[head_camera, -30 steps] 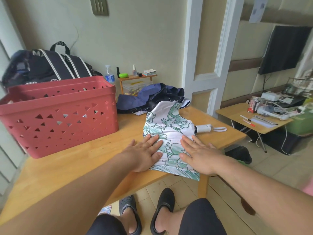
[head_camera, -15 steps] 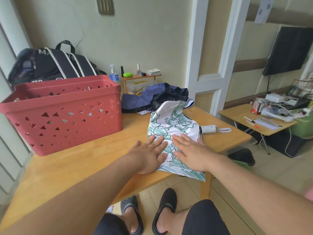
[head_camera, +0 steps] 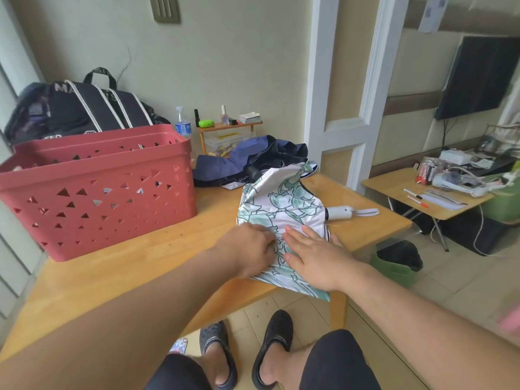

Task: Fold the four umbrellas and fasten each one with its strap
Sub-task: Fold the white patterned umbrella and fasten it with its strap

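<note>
A wooden table (head_camera: 112, 266) fills the lower left of the view, its near corner at about 5 o'clock over a tiled floor (head_camera: 450, 291). Behind it stands a pale green wall (head_camera: 225, 52) with a white door frame (head_camera: 349, 108) at 1 o'clock, and a dark screen (head_camera: 478, 77) hangs on the wall at 2 o'clock. A smaller side table (head_camera: 399, 190) at 3 o'clock carries pens, papers and small clutter. A dark striped bag (head_camera: 81, 108) sits at 10 o'clock against the wall, and a little wooden shelf (head_camera: 230, 125) at 12 o'clock holds small bottles and a green case. On the table at 9 o'clock is a red basket (head_camera: 95, 198) with triangular holes; what lies inside cannot be made out. A green bin (head_camera: 394, 270) lined in black stands on the floor at 4 o'clock beside the table. A navy umbrella (head_camera: 253, 159) lies crumpled at the far edge at 12 o'clock. The white umbrella (head_camera: 281, 204) with green leaf print lies at the table's centre-right, its cloth spread flat and hanging over the near edge, its white handle (head_camera: 339, 213) pointing to 3 o'clock. The left hand (head_camera: 250, 249) rests on the cloth's left side with fingers curled, pinching the fabric. The right hand (head_camera: 315, 253) lies flat beside it, fingers straight, pressing the cloth down.
</note>
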Available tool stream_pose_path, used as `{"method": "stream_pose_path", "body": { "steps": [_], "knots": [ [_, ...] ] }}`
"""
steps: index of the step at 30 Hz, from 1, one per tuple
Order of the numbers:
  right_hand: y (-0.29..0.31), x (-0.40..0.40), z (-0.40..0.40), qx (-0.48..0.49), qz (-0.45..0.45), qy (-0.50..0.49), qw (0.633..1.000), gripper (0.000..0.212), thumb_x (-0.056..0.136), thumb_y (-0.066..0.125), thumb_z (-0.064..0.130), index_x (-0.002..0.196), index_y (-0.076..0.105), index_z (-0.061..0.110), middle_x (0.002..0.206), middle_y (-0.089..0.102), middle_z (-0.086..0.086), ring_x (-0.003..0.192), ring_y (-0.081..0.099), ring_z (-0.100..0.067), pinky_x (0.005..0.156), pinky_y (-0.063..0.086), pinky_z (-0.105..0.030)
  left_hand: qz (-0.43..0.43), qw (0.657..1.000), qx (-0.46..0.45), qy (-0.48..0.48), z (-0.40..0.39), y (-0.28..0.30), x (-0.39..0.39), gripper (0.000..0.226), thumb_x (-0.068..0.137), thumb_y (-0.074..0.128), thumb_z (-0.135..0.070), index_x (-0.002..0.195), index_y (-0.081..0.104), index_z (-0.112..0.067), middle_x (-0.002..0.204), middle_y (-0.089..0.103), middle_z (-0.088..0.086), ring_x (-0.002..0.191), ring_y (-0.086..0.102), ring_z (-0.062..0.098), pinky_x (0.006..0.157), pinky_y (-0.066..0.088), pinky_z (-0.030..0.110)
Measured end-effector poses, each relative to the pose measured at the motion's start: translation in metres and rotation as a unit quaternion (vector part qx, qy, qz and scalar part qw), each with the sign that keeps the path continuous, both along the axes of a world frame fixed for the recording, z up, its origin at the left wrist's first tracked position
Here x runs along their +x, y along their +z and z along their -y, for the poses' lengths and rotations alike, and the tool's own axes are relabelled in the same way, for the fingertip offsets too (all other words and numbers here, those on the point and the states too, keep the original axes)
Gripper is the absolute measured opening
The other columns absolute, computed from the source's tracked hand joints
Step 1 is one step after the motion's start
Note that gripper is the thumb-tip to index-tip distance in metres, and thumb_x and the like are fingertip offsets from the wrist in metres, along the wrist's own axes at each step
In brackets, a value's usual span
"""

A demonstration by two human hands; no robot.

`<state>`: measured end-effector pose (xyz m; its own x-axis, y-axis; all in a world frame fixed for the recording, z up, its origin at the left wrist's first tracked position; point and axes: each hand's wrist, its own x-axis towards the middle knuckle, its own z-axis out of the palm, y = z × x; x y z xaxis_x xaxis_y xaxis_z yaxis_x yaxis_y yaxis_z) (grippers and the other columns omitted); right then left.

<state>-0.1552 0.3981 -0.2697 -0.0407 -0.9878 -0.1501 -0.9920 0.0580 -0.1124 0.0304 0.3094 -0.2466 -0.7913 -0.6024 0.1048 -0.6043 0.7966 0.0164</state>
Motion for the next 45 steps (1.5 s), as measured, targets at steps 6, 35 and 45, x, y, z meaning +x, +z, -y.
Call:
{"method": "stream_pose_path", "body": {
  "steps": [6,35,45],
  "knots": [
    [0.003,-0.003,0.007,0.008,0.002,0.002,1.0,0.063,0.107,0.011,0.061,0.164,-0.005,0.04,0.166,-0.02,0.029,0.157,-0.017,-0.007,0.124,-0.004,-0.065,-0.038,0.994,0.027,0.101,0.017,-0.02,-0.012,0.044,0.111,0.033,-0.039,0.145,0.054,-0.02,0.136,0.054,0.01,0.128,0.05,0.032,0.108,0.043,0.042],
    [-0.016,-0.009,0.016,-0.18,0.035,-0.062,0.981,0.046,0.101,0.035,0.056,0.146,0.039,0.057,0.112,0.034,0.014,0.117,0.034,-0.015,0.101,0.039,-0.041,-0.138,0.973,0.078,0.166,0.041,0.023,0.005,0.052,0.095,0.043,-0.073,0.089,0.07,-0.028,0.086,0.067,-0.003,0.09,0.066,0.025,0.08,0.057,0.039],
    [-0.019,-0.012,0.018,-0.169,0.038,-0.066,0.983,0.046,0.101,0.029,0.058,0.147,0.028,0.068,0.117,0.029,0.015,0.119,0.03,-0.016,0.103,0.036,-0.043,-0.28,0.949,0.018,0.14,0.079,0.052,-0.048,0.043,0.09,0.076,-0.041,0.127,0.058,-0.028,0.089,0.066,-0.008,0.091,0.065,0.023,0.077,0.055,0.036]
  ]
}}
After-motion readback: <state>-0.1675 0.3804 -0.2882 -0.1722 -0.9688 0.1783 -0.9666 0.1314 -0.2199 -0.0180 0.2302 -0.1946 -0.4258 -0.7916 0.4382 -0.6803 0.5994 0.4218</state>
